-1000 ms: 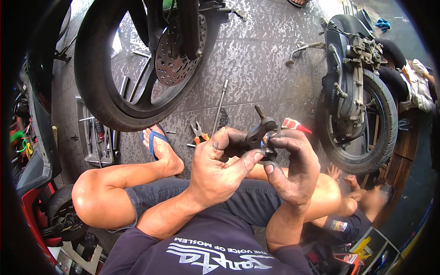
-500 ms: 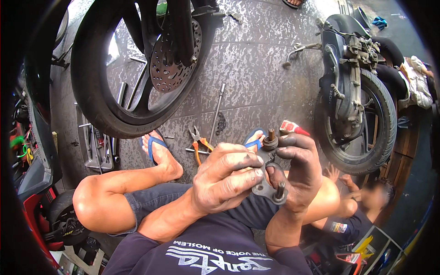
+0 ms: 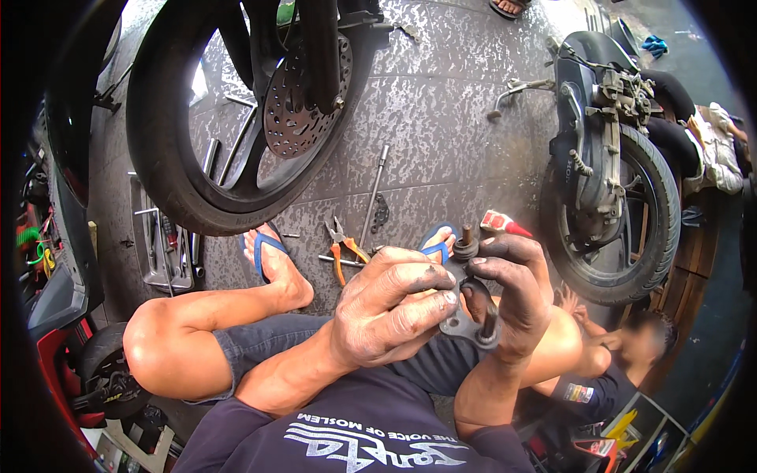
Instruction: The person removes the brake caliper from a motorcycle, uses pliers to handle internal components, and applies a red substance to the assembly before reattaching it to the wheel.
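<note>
Both hands hold a dark metal brake caliper bracket above my lap. My left hand is closed on it from the left, with blackened fingertips pressed to its middle. My right hand curls round its right side, fingers bent near the upper end and thumb behind the plate. A greasy pin with a ribbed rubber boot stands up at the top of the bracket. At the lower end the plate has holes, and another pin there shows only partly. Fingers hide the bracket's middle.
Ahead left is a motorcycle front wheel with its brake disc. Orange-handled pliers, a long T-handle wrench and a red-and-white tube lie on the floor. A tool tray lies left. Right are another motorcycle and a seated person.
The bracket has tilted slightly in my fingers, so its lower pin shows less plainly. My hands have otherwise barely shifted.
</note>
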Tool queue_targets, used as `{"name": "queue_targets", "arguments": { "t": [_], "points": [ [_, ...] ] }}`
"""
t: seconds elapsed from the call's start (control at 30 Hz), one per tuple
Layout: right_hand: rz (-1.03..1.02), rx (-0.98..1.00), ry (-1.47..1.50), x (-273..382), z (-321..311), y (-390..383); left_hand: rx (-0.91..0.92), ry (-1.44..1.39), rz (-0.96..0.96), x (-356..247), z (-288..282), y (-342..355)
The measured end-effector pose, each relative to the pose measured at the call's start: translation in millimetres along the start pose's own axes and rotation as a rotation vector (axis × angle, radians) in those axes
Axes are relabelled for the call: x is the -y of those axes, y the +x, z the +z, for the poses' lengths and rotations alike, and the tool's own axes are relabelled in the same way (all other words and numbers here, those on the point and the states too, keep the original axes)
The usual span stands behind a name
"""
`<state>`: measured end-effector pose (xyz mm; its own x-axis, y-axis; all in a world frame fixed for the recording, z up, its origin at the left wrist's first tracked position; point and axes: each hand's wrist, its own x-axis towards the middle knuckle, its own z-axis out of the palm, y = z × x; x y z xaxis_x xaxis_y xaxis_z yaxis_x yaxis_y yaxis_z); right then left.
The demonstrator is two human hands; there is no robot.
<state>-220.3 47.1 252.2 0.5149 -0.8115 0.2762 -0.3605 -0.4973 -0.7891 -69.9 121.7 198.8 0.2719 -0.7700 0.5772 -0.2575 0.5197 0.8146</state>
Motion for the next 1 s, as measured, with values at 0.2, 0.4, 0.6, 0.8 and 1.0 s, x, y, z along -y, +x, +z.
{"name": "queue_targets", "arguments": {
  "t": [0.2,0.4,0.6,0.8,1.0],
  "points": [
    [0.041,0.016,0.057,-1,2,-3,-0.02,-0.008,-0.098,-2,-4,2],
    [0.13,0.084,0.113,-6,1,-7,0.072,0.061,-0.132,4,-7,10],
    [0.495,-0.219,0.941,-20,-4,-21,-0.366,-0.191,-0.903,41,6,-8],
    [0.641,-0.178,1.166,-16,6,-17,-0.528,0.115,-1.152,177,15,-113],
    [0.796,-0.124,1.239,-12,7,-20,-0.386,0.492,-1.289,199,9,-134]
  ]
}}
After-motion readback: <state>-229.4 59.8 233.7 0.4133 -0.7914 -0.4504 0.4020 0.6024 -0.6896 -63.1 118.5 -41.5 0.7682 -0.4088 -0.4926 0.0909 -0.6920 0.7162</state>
